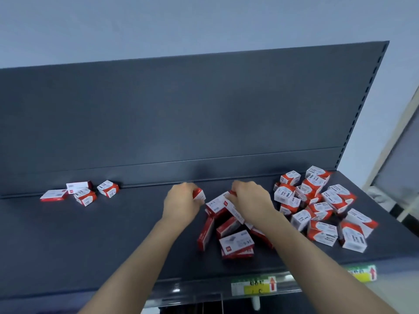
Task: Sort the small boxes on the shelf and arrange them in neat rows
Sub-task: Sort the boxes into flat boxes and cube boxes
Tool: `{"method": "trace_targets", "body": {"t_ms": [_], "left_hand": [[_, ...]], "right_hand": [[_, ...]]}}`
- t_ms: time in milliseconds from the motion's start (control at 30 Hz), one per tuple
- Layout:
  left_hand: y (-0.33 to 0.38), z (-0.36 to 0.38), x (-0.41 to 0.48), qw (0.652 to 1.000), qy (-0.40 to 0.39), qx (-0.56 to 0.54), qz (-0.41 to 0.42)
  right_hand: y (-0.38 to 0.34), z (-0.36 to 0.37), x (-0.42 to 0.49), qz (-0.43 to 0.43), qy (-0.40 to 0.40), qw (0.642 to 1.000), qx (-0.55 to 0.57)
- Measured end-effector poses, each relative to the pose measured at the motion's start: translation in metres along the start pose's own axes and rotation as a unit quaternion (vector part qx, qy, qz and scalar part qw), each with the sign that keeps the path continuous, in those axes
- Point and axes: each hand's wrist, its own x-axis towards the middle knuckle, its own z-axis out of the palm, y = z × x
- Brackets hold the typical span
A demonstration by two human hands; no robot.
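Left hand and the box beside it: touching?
Touching. The head view shows the left hand with fingers curled round a small red-and-white box, no gap visible.

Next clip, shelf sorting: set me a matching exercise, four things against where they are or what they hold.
1 left hand
2 right hand
3 left cluster of boxes
4 price tags

A on the shelf front edge
B by the back panel
C grips a lone box
D grips the top box of the middle heap

Pairs: 1-C, 2-D, 3-B, 4-A
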Motion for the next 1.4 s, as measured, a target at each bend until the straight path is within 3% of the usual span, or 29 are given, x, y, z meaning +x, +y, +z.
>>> {"method": "trace_targets", "body": {"t_ms": [233,600,900,1100,1167,1400], "left_hand": [[-0.013,0.025,-0.012,0.994,-0.074,0.061,-0.054],[-0.017,0.035,-0.011,0.990,-0.110,0.084,-0.009],[-0.020,0.021,-0.012,0.995,-0.056,0.087,-0.007],[-0.038,-0.005,-0.008,0.994,0.009,0.102,-0.025],[-0.052,-0.018,-0.005,0.991,0.036,0.123,-0.030],[-0.132,-0.061,0.009,0.988,0.064,0.118,-0.080]], "right_hand": [[-0.002,0.018,-0.014,-0.049,-0.042,0.996,-0.069],[-0.006,0.018,-0.015,-0.044,-0.080,0.994,-0.067],[-0.011,0.020,-0.012,-0.056,-0.103,0.991,-0.059],[-0.035,0.005,0.015,-0.101,0.047,0.994,0.021],[-0.055,0.003,0.030,-0.120,0.063,0.990,0.038],[-0.140,0.035,0.069,-0.151,0.017,0.988,0.032]]}}
